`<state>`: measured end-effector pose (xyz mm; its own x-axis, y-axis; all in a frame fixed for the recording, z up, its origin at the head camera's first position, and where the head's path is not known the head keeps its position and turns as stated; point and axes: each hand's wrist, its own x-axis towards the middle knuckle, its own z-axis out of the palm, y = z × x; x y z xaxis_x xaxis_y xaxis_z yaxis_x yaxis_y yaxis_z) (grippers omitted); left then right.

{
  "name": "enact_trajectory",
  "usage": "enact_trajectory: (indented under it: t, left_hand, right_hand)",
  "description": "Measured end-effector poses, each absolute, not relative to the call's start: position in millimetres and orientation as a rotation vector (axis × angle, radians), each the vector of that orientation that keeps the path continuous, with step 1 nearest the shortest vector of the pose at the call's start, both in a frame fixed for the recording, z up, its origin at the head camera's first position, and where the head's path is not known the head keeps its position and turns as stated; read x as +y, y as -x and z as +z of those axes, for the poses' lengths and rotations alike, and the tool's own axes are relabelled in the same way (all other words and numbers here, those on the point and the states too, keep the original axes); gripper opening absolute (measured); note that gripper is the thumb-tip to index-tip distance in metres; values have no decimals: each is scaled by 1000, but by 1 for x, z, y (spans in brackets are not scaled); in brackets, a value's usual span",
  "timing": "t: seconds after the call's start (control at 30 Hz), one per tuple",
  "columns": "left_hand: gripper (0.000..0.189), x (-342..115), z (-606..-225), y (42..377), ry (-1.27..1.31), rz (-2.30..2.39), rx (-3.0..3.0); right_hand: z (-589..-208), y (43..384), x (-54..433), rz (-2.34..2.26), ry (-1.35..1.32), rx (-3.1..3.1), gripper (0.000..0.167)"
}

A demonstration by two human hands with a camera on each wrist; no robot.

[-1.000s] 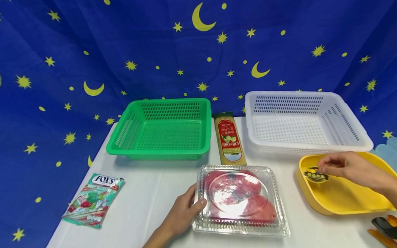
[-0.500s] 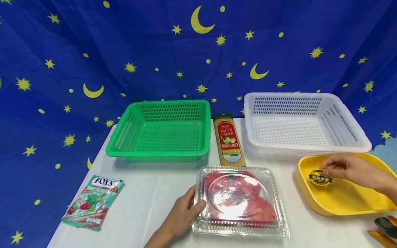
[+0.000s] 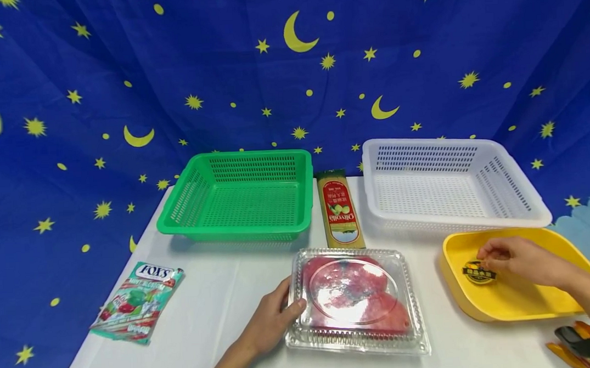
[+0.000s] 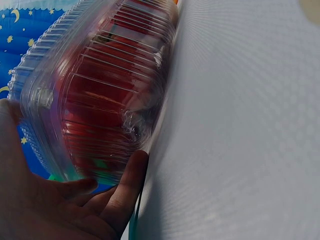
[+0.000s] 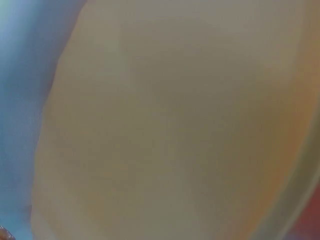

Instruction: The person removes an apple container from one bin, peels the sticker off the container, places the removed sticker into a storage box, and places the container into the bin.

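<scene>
My left hand (image 3: 273, 319) grips the left side of a clear plastic clamshell box (image 3: 354, 302), its thumb on the rim. Red contents show through the lid, but their kind is hard to tell. In the left wrist view the fingers of the left hand (image 4: 85, 205) lie against the box's ribbed side (image 4: 100, 110). My right hand (image 3: 528, 261) reaches into a yellow basin (image 3: 460, 303) and pinches a small black-and-gold label (image 3: 479, 273) at its fingertips. The right wrist view is blurred by a near tan surface, and no hand shows there.
A green basket (image 3: 237, 230) and a white basket (image 3: 459, 218) stand at the back. Between them lies a pasta packet (image 3: 340, 209). A Fox's candy bag (image 3: 138, 303) lies at left. Behind the table hangs a blue star-patterned cloth (image 3: 220, 61).
The right hand has shifted slightly right and down in the basin, with the label moving along. The left hand and the clamshell box keep their place.
</scene>
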<state>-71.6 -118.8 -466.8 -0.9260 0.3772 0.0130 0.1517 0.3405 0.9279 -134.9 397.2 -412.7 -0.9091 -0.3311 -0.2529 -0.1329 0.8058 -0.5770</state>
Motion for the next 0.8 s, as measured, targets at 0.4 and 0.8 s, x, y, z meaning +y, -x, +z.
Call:
enact_trajectory:
  t: [0.4, 0.8]
  left_hand:
    - [52, -117, -463, 71, -491, 1647, 2398]
    - [53, -117, -462, 71, -473, 1643, 2390]
  right_hand:
    - [-414, 136, 400, -711, 358, 2734, 17]
    - [-412, 132, 391, -744, 344, 2775, 20]
